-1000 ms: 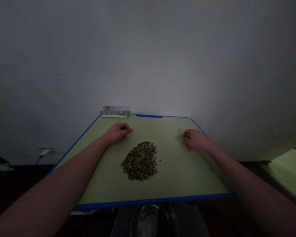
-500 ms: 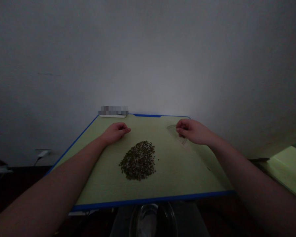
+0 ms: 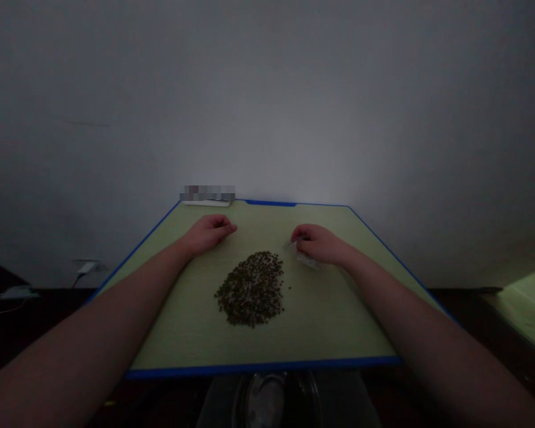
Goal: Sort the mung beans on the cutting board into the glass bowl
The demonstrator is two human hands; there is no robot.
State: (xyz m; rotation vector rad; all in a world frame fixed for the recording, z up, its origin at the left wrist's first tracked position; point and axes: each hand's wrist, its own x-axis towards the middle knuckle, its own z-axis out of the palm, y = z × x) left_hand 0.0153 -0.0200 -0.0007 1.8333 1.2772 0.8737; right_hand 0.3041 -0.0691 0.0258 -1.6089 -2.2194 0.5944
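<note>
A heap of small dark brown and green grains, perhaps seeds or beans, lies spread on the pale yellow-green table. My left hand rests on the table beyond the heap's left side, fingers curled and thumb against them, with nothing visible inside. To the right of the heap's far end, my right hand pinches a thin clear plastic piece, which looks like a small bag. Part of it sticks out left of the fingertips and part hangs below; the fingers hide its middle.
A white object, its top blurred out, sits at the far left corner against the wall. Blue edging borders the table. Below the near edge is a round shiny metal vessel. A plug with a cable is at the left wall.
My right hand has moved left and slightly nearer, toward the heap, carrying the clear plastic. My left hand stays in the same place. The view has shifted slightly.
</note>
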